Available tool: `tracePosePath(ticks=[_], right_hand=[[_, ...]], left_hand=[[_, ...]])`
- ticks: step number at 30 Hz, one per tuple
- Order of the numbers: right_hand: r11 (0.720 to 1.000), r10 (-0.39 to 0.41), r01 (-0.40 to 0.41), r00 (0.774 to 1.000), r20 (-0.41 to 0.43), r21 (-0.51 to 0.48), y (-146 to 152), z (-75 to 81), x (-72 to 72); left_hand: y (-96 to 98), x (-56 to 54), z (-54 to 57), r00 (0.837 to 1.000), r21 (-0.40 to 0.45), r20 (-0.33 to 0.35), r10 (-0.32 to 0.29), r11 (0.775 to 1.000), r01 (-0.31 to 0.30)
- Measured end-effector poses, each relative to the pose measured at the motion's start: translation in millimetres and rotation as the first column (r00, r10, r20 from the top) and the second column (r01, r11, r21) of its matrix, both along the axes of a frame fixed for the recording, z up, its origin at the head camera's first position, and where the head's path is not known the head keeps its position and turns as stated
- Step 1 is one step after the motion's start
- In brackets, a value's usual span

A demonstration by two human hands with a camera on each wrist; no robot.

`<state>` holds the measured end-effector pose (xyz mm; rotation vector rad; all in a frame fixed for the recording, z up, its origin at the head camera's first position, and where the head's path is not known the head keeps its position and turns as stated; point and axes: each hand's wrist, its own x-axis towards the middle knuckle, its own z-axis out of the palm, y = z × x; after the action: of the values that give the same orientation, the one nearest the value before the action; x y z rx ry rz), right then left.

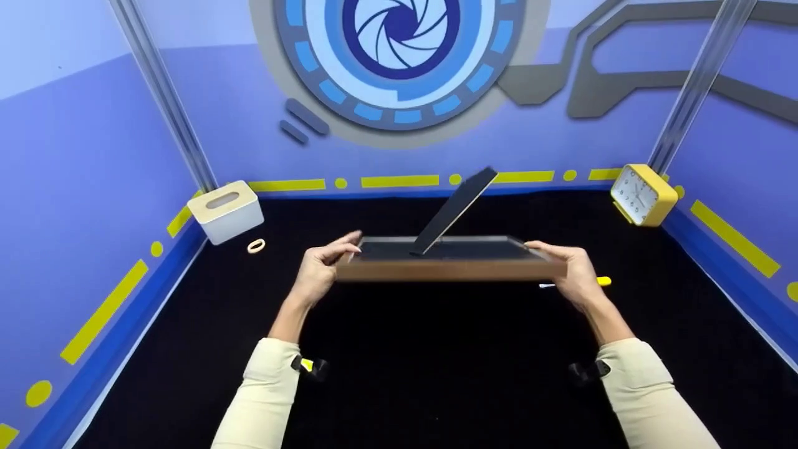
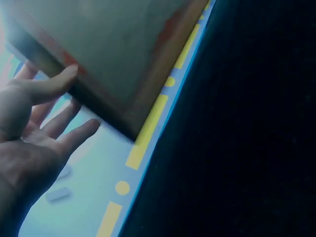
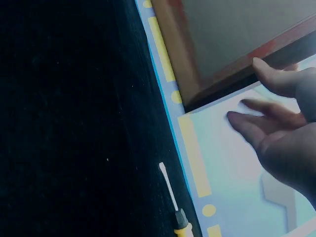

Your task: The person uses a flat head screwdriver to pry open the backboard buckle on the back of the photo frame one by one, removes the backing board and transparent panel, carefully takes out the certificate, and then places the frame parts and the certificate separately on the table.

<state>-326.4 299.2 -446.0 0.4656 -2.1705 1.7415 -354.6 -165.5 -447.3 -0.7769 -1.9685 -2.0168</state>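
A brown-edged picture frame (image 1: 449, 270) is held up over the black table, its dark back facing up and away. From that back a black easel stand (image 1: 455, 211) juts out at a slant. My left hand (image 1: 317, 274) grips the frame's left side, and my right hand (image 1: 575, 274) grips the right side. In the left wrist view the thumb presses the front border of the frame (image 2: 153, 84), with the other fingers behind it. The right wrist view has the right thumb on the reddish border of the frame (image 3: 183, 54) too. Both wrist views show its grey front pane.
Beyond my right hand lies a yellow-handled screwdriver (image 1: 603, 281), close to the wrist. A yellow alarm clock (image 1: 648, 196) stands at the back right. At the back left are a white tissue box (image 1: 230, 215) with a wooden lid and a small pale ring (image 1: 256, 246). Printed walls (image 1: 399, 159) enclose the table.
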Motion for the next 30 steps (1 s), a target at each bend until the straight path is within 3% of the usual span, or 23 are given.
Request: tracePosePath(ticks=[2,5,8,12,14,17,19,21,23,27,30], right_hand=[[1.000,0.012,-0.011,0.999,0.037,-0.019,-3,-0.1,0.6],[0.993,0.063,-0.052,0.993,0.096,-0.110,-6,-1.6,0.5],[0.956,0.167,-0.125,0.975,0.143,-0.265,-7,-3.4,1.6],[0.873,0.295,-0.178,0.934,0.200,-0.454,-10,-3.9,4.5],[0.859,0.312,-0.167,0.920,0.236,-0.484,-11,-3.3,5.7],[0.870,0.314,-0.164,0.911,0.266,-0.464,-11,-3.7,6.4],[0.896,0.299,-0.171,0.914,0.274,-0.409,-10,-4.4,6.2],[0.908,0.318,-0.213,0.912,0.260,-0.361,-8,-5.3,5.3],[0.908,0.354,-0.271,0.904,0.239,-0.319,-5,-6.7,3.8],[0.900,0.414,-0.360,0.882,0.224,-0.247,-4,-11.6,1.1],[0.929,0.369,-0.348,0.900,0.233,-0.125,-6,-16.1,-0.7]], left_hand=[[0.4,-0.2,-1.2,0.999,0.019,0.005,0.041,0.999,-0.042],[0.3,1.1,-1.5,0.992,0.030,0.075,0.104,0.994,-0.106],[-0.3,1.4,-2.0,0.984,0.004,0.112,0.139,0.990,-0.140],[-2.3,0.3,-3.0,0.990,-0.015,0.114,0.086,0.996,-0.085],[-3.8,0.1,-2.6,0.993,-0.036,0.110,0.031,0.999,-0.027],[-5.9,0.5,-2.8,0.982,-0.022,0.164,-0.098,0.994,0.103],[-7.6,2.2,-2.5,0.952,-0.001,0.239,-0.189,0.981,0.195],[-9.3,4.2,-3.0,0.926,-0.024,0.298,-0.232,0.968,0.250],[-11.1,5.1,-4.3,0.916,-0.088,0.311,-0.253,0.952,0.293],[-13.8,4.5,-10.1,0.915,-0.239,0.306,-0.263,0.909,0.341],[-13.4,4.4,-14.1,0.902,-0.276,0.355,-0.245,0.895,0.352]])
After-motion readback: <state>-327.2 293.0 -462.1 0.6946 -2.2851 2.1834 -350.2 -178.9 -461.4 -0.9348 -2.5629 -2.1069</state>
